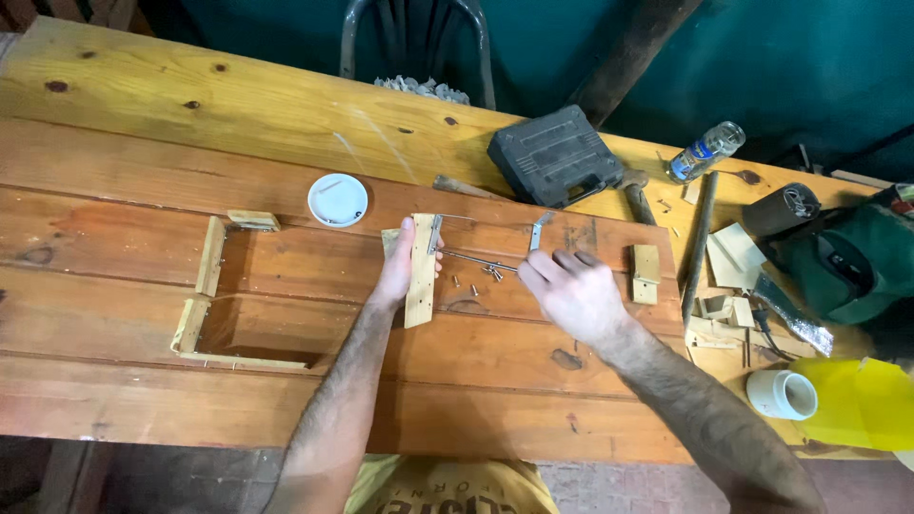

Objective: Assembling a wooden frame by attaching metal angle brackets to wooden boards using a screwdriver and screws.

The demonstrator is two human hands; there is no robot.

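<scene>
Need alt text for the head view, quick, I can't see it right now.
Left hand pins a short wooden block on the workbench while the right hand holds a thin metal tool to it, screws between them.

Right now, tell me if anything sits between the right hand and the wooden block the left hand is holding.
Only small things: loose screws lie on the table between the right hand and the wooden block. A thin metal rod spans that gap from the right hand. The left hand grips the block's far side.
</scene>
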